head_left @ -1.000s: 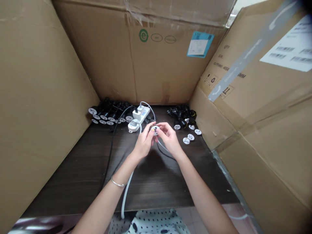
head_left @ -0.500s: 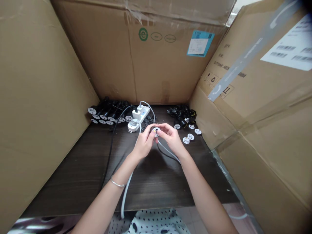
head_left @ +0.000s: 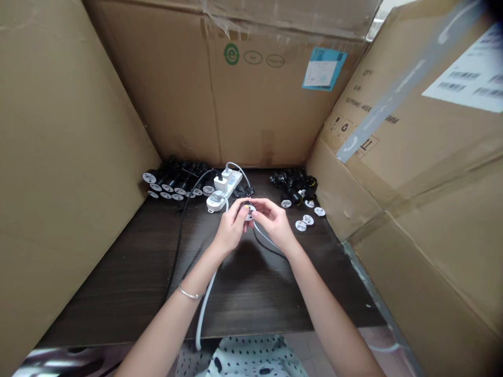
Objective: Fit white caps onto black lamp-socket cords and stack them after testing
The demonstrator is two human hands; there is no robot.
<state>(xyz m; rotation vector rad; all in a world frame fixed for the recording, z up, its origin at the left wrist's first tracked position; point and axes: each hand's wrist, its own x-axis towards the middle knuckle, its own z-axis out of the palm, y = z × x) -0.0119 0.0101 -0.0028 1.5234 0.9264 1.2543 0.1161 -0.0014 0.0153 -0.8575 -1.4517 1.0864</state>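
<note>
Between my two hands, over the middle of the dark table (head_left: 251, 293), is a small white disc (head_left: 250, 212) with dark marks on its face. My left hand (head_left: 232, 226) grips its left side, thumb on the face and fingers behind. From the other side my right hand (head_left: 274, 222) holds it, thumb pressed at its right edge. Whether the disc is joined to a body behind it is hidden by my fingers. Just beyond my hands stands a white power strip (head_left: 234, 180) with plugs in it, and a small pile of black parts (head_left: 244, 191) lies beside it.
Black cylinders with white disc ends (head_left: 178, 178) are stacked at the back left. Black wired parts (head_left: 293, 183) lie at the back right, with several loose white discs (head_left: 308, 220) nearer. Cables cross the table. Cardboard boxes (head_left: 259, 115) wall the back and both sides.
Both hands stay around the disc, which has moved slightly left and tilted a little. My left thumb has shifted on its face. The surrounding parts have not moved.
</note>
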